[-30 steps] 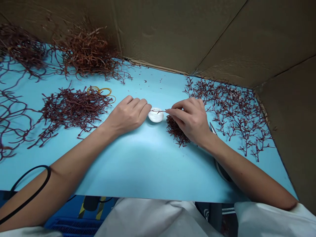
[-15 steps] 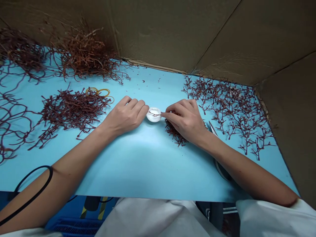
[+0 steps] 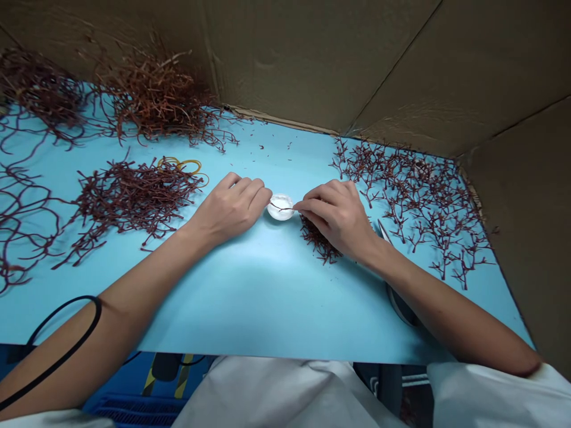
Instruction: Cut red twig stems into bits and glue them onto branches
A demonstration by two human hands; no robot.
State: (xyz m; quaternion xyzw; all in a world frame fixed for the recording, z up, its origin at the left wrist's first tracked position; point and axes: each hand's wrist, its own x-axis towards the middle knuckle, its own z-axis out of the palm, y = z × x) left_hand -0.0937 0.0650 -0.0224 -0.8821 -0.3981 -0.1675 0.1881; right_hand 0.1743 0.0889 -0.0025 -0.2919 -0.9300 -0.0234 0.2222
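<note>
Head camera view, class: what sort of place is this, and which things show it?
Probably a handcraft workstation, perhaps in a workshop: a blue tabletop edged by cardboard panels, with reddish-brown twig-like pieces lying in separate piles, and a small white dish near the middle.

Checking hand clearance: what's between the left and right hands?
Head view: a thin twig held by left hand and right hand, seen against a white dish.

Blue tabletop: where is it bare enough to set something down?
Widest bare patch: front middle of the blue tabletop, between left forearm and right forearm, nearer than the white dish. Beyond the dish, toward the cardboard wall, a smaller stretch holds only scattered specks. Crowded: beyond the left forearm, with twig piles, and the back right, with spread sprigs.
</note>
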